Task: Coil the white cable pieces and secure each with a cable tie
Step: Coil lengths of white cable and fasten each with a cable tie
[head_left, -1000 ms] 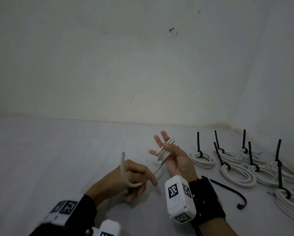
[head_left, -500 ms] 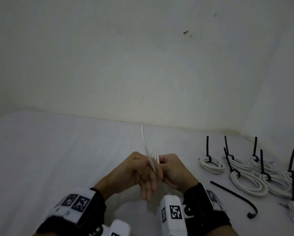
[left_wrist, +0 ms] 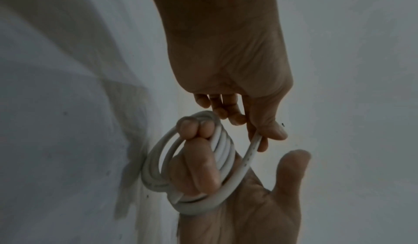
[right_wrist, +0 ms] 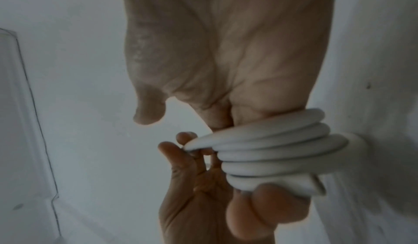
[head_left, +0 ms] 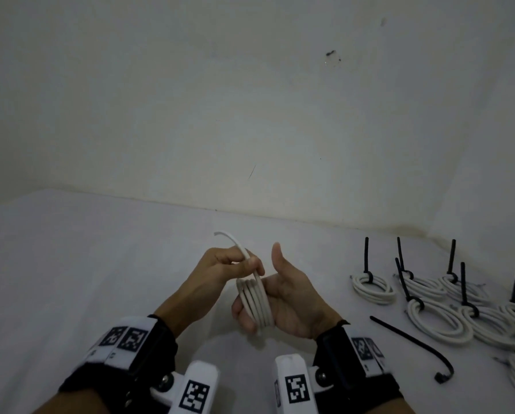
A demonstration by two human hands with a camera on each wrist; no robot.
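Low centre of the head view: white cable (head_left: pixel 254 304) wound in several loops round the fingers of the right hand (head_left: pixel 283 297), thumb (head_left: pixel 278 258) standing straight up, clear of the coil. Fingers (left_wrist: pixel 194 162) curled through the loops and closed on them — a full, wrapping hold, seen plainly in the left wrist view. Free end of the cable (head_left: pixel 229 239) arching up and to the left above the hands, pinched between thumb and fingertips of the left hand (head_left: pixel 220 270) just above the coil; a narrow pinch, remaining fingers folded in. In the right wrist view, loops (right_wrist: pixel 271 151) stacked side by side across the lower right of the frame, pressed against the right fingers.

On the white surface (head_left: pixel 71 279), at the right edge of the head view: finished coils (head_left: pixel 372 286) lying in a cluster, each bound with a black tie whose tail sticks upward. One loose black cable tie (head_left: pixel 414 345) flat on the surface between the right wrist and the cluster — touching neither, hooked at its near end.
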